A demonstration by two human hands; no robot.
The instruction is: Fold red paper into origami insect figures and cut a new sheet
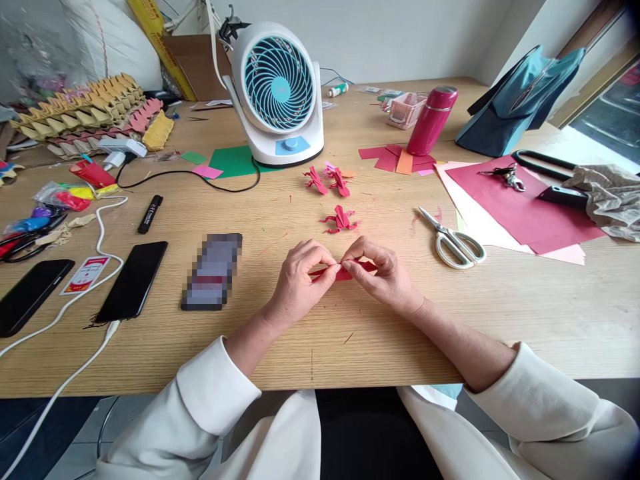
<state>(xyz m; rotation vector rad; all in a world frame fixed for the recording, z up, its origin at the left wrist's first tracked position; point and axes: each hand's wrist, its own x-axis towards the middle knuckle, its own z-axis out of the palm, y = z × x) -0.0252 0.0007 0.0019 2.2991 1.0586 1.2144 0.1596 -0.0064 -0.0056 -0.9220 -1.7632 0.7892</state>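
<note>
A small folded piece of red paper is pinched between my two hands above the table's front half. My left hand grips its left part, with thumb and forefinger closed. On the other side my right hand pinches the paper, and the fingertips of both hands nearly meet. Part of the paper is hidden by my fingers. Just beyond my hands lies a folded red paper figure. Farther back are more such figures, close together. White-handled scissors rest to the right of my right hand.
Phones, a white cable and a black marker lie left on the table. A fan stands at the back. Red paper sheets, a red bottle and a blue bag are on the right.
</note>
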